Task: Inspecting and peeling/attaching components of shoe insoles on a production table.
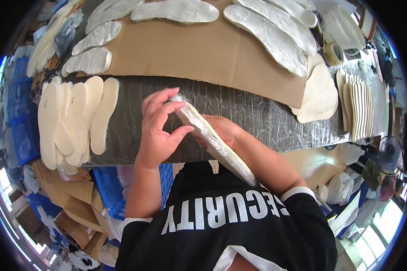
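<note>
Insole [215, 144] held edgewise, both hands gripping

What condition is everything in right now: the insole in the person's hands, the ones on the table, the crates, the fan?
Left hand: fingers pinching the insole's top end.
Right hand: cupped under the insole.
Held insole: edge-on, tilted, off the table.
Insoles on cardboard: flat, spread out singly.
Cream insoles at left: overlapping in a fan.
Insole row at right: packed side by side.
Blue crate: under the table edge.
Fan: whether it spins, cannot tell.
</note>
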The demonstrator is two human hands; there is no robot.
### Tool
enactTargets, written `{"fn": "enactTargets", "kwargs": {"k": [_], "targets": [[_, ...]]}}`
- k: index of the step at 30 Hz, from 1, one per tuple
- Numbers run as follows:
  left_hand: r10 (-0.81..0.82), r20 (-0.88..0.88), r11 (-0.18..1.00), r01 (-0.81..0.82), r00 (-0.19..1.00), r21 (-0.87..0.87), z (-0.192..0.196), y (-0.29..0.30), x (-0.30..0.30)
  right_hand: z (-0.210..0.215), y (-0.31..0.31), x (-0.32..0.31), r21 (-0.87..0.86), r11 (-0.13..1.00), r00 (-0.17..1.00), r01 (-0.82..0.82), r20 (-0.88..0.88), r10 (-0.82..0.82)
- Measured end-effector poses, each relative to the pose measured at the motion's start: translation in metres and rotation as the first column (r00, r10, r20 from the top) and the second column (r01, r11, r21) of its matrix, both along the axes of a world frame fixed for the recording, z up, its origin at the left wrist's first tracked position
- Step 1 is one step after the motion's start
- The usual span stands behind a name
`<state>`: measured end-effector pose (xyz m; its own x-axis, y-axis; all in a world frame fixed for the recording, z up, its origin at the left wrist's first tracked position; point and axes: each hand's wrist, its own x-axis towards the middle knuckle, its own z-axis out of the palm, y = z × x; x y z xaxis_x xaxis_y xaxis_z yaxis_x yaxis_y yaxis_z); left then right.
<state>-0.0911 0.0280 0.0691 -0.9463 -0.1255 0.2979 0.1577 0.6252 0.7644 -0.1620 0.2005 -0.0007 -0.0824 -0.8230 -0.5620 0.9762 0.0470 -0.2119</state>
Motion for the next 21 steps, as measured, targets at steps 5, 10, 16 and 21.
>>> {"fn": "enactTargets", "kwargs": {"k": [5,10,16,21], "targets": [[-0.218,0.086,0.976,0.219,0.972,-0.007,0.016,-0.007,-0.008,0.002,-0.001,0.013,-0.076,0.997,0.986,-0.029,0.161,0.040],[-0.318,0.080,0.935,0.326,0.945,-0.137,0.024,0.009,-0.004,-0.025,0.008,0.021,-0.420,0.907,0.933,0.041,0.340,0.115],[-0.404,0.169,0.861,0.436,0.899,-0.261,0.027,0.023,0.002,0.005,-0.001,0.024,-0.308,0.949,0.945,0.068,0.325,0.038],[-0.437,0.214,0.834,0.482,0.874,-0.269,0.021,0.023,-0.010,-0.046,0.002,0.035,-0.458,0.888,0.917,0.033,0.367,0.155]]}}
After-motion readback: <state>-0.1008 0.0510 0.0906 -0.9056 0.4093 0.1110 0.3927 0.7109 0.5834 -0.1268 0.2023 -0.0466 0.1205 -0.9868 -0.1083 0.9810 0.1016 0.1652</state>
